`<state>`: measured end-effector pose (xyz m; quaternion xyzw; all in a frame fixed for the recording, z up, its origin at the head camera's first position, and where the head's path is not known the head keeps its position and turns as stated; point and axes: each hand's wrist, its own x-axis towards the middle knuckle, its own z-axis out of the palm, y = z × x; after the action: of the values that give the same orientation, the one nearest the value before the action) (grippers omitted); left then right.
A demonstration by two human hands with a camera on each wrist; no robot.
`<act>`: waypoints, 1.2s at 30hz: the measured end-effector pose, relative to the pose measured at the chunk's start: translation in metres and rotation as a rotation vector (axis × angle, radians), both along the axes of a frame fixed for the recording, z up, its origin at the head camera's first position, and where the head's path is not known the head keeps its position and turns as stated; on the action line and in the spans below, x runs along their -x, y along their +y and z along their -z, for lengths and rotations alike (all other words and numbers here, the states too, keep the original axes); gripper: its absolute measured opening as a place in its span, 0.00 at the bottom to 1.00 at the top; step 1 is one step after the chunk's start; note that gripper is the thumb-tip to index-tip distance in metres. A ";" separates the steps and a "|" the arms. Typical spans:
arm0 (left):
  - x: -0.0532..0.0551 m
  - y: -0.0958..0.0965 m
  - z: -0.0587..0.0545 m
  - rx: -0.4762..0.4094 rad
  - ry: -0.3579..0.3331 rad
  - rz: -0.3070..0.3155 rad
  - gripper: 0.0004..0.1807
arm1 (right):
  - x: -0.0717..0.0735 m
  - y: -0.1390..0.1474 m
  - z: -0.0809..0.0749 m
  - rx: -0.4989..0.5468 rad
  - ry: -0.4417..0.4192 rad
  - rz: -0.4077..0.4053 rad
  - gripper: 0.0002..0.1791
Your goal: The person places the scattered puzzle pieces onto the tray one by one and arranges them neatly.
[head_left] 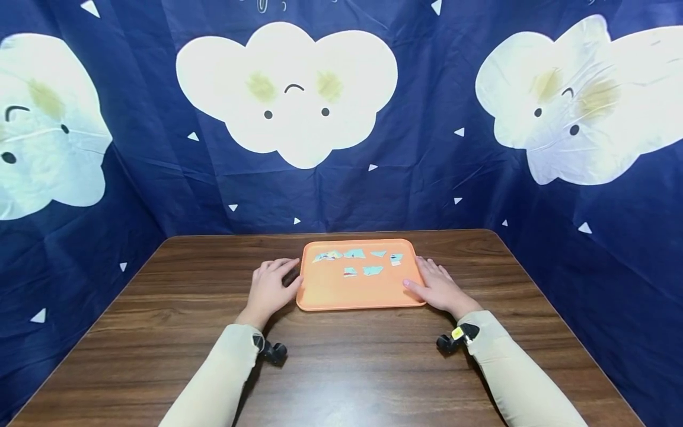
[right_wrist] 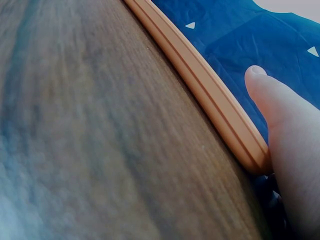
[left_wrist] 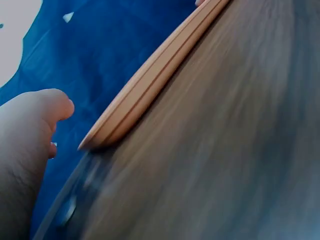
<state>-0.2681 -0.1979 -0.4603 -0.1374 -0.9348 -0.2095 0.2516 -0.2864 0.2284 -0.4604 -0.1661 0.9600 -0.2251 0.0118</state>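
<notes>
An orange tray (head_left: 352,293) lies on the wooden table, its side wall (left_wrist: 145,82) seen edge-on from the left wrist. On it are several torn-looking pieces of printed light-blue paper, among them one with yellow and red (head_left: 328,255), a plain blue one (head_left: 354,253) and a small one (head_left: 372,270). My left hand (head_left: 268,289) is beside the tray's left edge, fingers loosely bent, thumb near the rim. At the right edge, my right hand (head_left: 441,289) rests against the tray with fingers extended along the outside and the straight thumb (right_wrist: 265,87) over the rim.
The brown wooden table (head_left: 352,367) reaches back to a dark blue curtain (head_left: 320,196) with white clouds and triangles. Small black devices (head_left: 274,353) are strapped at both wrists, over light sleeves (head_left: 213,379).
</notes>
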 end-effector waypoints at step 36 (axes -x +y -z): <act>-0.024 -0.043 -0.005 0.127 -0.269 -0.061 0.11 | -0.003 -0.001 -0.003 0.012 0.003 -0.005 0.52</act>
<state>-0.2445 -0.2406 -0.4550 -0.0956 -0.9752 -0.1585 0.1213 -0.2834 0.2279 -0.4576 -0.1692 0.9582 -0.2306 0.0098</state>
